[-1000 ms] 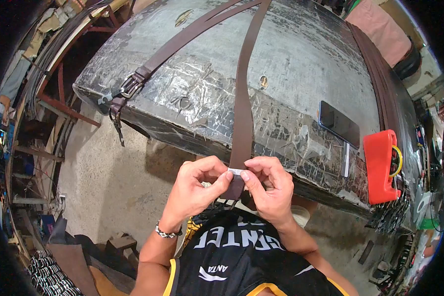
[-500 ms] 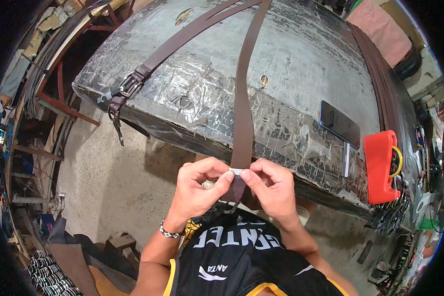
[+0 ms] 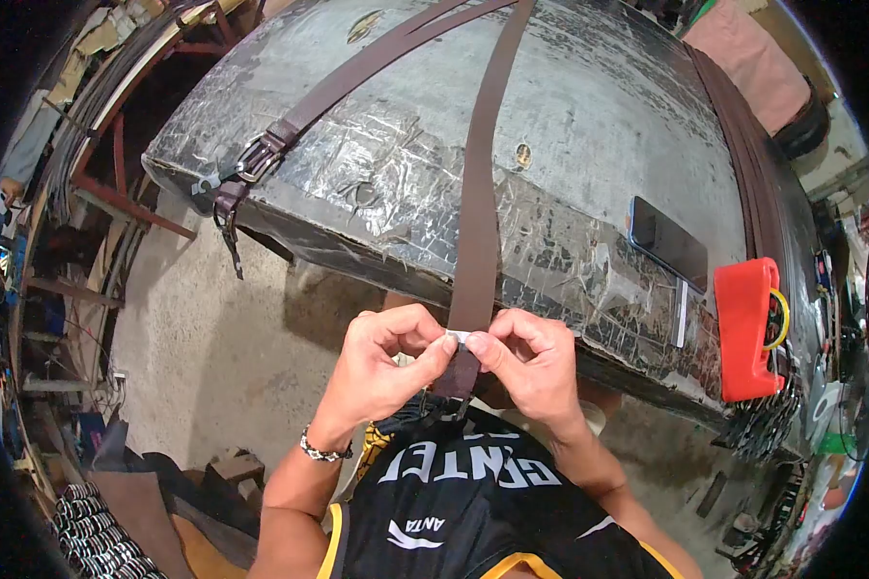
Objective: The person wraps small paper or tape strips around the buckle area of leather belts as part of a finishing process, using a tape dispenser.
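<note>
A long brown belt (image 3: 477, 212) runs down the table and over its front edge towards my lap. My left hand (image 3: 391, 362) is closed, its thumb and forefinger pinching a small white strip (image 3: 461, 337) that lies across the belt. From the other side my right hand (image 3: 531, 367) pinches the same strip, thumb tips nearly meeting. Below the strip hangs a darker end of the belt, with metal just beneath it by my shirt. Fingers behind the belt are hidden. Another belt with a metal buckle (image 3: 261, 159) lies at the table's left corner.
A phone (image 3: 668, 241) rests on the worn table (image 3: 386, 125), beside a thin white strip (image 3: 681, 314). A red tape dispenser (image 3: 743, 333) stands at the right edge. Several brown straps (image 3: 743, 164) lie behind it. At lower left is a stack of buckles (image 3: 97, 536).
Both hands keep their pinch on the white strip with hardly any movement. The dark belt end below them shows more fully now. The view has shifted slightly.
</note>
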Demonstrator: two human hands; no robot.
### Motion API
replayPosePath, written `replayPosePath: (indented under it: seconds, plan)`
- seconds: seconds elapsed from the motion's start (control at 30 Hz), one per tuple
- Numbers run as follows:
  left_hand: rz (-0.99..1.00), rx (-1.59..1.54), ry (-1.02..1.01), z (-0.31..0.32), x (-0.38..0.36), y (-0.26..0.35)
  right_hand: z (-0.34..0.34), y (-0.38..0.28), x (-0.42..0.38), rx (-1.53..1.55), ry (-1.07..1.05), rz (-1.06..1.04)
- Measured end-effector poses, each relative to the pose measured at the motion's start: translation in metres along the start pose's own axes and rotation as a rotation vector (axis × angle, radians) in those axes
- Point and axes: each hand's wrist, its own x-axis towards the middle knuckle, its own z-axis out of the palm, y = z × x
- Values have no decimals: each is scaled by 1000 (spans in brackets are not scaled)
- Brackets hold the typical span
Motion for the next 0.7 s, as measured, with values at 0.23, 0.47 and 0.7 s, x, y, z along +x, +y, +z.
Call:
replayPosePath:
  seconds: [0.23,0.47,0.7]
  plan:
    - [-72,-257,-28,2,-4,-12,7,10,0,176,54,-35]
    - [-54,-301,-17,9,-12,-18,7,10,0,144,53,-44]
    - [19,-138,81,19,-14,-16,1,13,-1,59,47,-95]
